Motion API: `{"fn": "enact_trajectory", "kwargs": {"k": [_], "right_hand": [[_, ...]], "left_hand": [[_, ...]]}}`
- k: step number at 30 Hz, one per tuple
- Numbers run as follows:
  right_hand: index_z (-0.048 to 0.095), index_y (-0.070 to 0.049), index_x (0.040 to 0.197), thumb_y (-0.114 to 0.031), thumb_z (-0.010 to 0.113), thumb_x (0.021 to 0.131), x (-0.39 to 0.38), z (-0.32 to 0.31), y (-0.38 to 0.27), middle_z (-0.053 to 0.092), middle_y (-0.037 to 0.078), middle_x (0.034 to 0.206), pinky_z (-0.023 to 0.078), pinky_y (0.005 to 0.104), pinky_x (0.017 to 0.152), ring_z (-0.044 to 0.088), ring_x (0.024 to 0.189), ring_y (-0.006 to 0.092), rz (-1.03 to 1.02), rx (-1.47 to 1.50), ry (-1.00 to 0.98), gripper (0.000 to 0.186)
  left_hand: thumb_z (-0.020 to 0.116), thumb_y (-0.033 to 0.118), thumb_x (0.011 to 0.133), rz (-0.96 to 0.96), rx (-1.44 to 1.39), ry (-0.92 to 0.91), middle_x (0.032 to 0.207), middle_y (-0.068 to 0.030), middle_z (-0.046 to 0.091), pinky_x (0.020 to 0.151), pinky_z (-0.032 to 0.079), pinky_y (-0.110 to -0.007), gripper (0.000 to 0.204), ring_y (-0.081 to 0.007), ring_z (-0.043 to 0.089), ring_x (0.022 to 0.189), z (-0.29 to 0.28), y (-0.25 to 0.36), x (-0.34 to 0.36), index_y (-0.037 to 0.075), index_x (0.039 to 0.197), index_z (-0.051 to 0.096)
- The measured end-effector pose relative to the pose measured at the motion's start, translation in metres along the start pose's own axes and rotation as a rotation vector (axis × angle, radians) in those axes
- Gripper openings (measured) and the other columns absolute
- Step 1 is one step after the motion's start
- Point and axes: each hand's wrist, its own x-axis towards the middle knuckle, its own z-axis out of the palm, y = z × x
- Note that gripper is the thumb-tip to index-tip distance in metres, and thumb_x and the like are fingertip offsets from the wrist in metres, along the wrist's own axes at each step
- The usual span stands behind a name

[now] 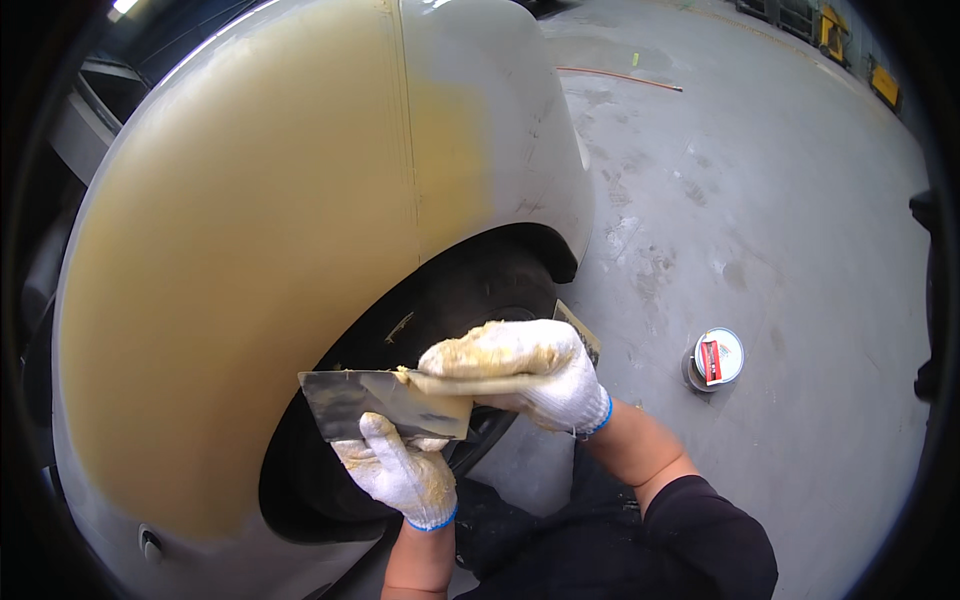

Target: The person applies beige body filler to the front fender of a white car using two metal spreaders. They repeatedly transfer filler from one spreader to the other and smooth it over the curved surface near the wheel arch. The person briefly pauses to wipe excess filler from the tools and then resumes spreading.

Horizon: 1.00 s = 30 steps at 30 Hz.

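Observation:
My left hand [395, 475], in a white knit glove stained with yellow filler, grips a flat rectangular metal spreader [350, 398] from below, thumb across its face. My right hand [525, 370], gloved likewise, is closed around a thin, pale spreader [455, 386] seen nearly edge-on. Its tip meets the upper edge of the metal spreader, where a small lump of yellow filler [403, 374] sits. Both hands are in front of the wheel arch of a grey car body panel [540, 130]. Smooth yellowish filler [240, 250] covers much of the panel, crossed by a vertical seam.
A can [718, 357] with a white lid and a red label stands on the grey floor [800, 250] to the right. Behind my right wrist shows the corner of a flat board [578, 328]. A thin orange rod [620, 76] lies farther off. Yellow equipment [884, 84] stands at the far right.

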Motion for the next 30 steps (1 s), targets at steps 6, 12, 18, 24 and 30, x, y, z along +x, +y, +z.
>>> {"fn": "enact_trajectory", "kwargs": {"k": [6,12,18,24,30], "right_hand": [[0.079,-0.008,0.121,0.011,0.070,0.080,0.033,-0.033,-0.064,0.079,0.014,0.112,0.062,0.0398,0.090,0.076,0.103,0.0356,-0.349,-1.316,-0.385,0.046],[0.081,-0.005,0.118,0.003,0.071,0.093,0.186,-0.005,-0.173,0.081,0.015,0.104,0.061,0.0333,0.084,0.078,0.091,0.0276,-0.946,-1.425,0.061,0.028],[0.084,-0.020,0.122,-0.009,0.060,0.094,0.327,0.062,-0.198,0.082,0.012,0.099,0.064,0.0434,0.082,0.078,0.086,0.0291,-0.628,-1.815,0.047,0.038],[0.086,-0.012,0.102,-0.001,0.062,0.087,0.305,0.071,-0.170,0.082,0.013,0.102,0.062,0.0371,0.086,0.078,0.090,0.0284,-1.015,-2.396,-0.311,0.030],[0.083,-0.005,0.108,0.005,0.071,0.083,0.185,0.029,-0.062,0.081,0.014,0.102,0.064,0.0379,0.086,0.080,0.094,0.0301,-1.065,-1.447,-0.045,0.029]], "left_hand": [[0.056,0.033,0.116,0.126,-0.073,0.046,0.121,-0.0107,0.065,0.093,0.055,-0.031,0.043,-0.0141,0.063,0.106,-0.009,0.012,-0.006,-0.003,0.139,0.053],[0.069,0.042,0.108,0.140,-0.002,0.071,0.108,-0.0066,0.067,0.067,0.056,-0.021,0.057,-0.0096,0.065,0.085,-0.002,0.026,-0.033,-0.001,0.140,0.053],[0.072,0.040,0.106,0.086,-0.093,0.046,0.112,-0.0095,0.068,0.078,0.060,-0.025,0.060,-0.0126,0.069,0.096,0.003,0.047,-0.031,-0.002,0.142,0.049],[0.064,0.043,0.111,0.059,-0.002,0.049,0.103,-0.0048,0.063,0.070,0.054,-0.021,0.054,-0.0080,0.061,0.084,-0.013,0.034,-0.017,-0.003,0.136,0.052],[0.050,0.050,0.115,0.093,0.222,0.037,0.104,-0.0075,0.061,0.074,0.049,-0.022,0.058,-0.0101,0.059,0.088,-0.027,0.021,-0.004,-0.005,0.133,0.054]]}}
